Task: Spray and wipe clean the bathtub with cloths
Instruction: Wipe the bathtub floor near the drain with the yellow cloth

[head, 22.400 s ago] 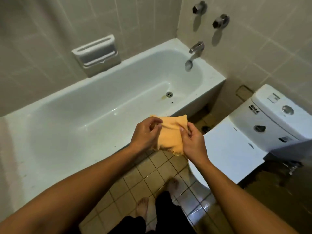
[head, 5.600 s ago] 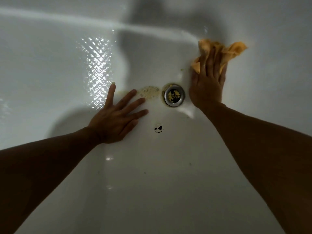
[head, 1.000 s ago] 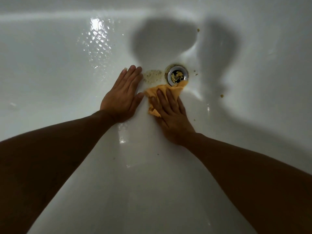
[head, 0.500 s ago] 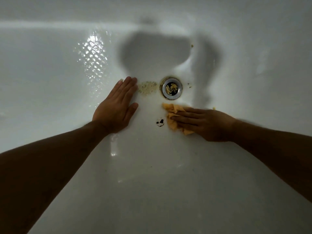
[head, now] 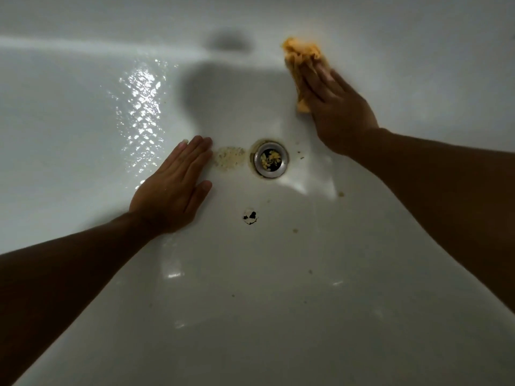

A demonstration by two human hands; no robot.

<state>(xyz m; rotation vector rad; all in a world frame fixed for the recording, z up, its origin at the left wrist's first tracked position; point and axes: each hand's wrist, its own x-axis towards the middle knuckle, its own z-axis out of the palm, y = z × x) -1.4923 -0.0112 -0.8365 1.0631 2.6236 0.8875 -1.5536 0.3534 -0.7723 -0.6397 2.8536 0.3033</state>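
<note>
The right hand (head: 334, 107) presses the orange cloth (head: 299, 55) with straight, closed fingers on the bathtub (head: 250, 316) wall beyond the drain (head: 271, 160), the left hand (head: 172, 190) rests flat, fingers together, so firm overlapping strokes down toward the yellow stain (head: 230, 160) would, I think, serve best.

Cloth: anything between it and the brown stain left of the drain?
Nothing visible. The cloth under the right hand sits up and right of the drain; bare tub lies between it and the stain. The left hand lies flat on the stain's far side.
</note>
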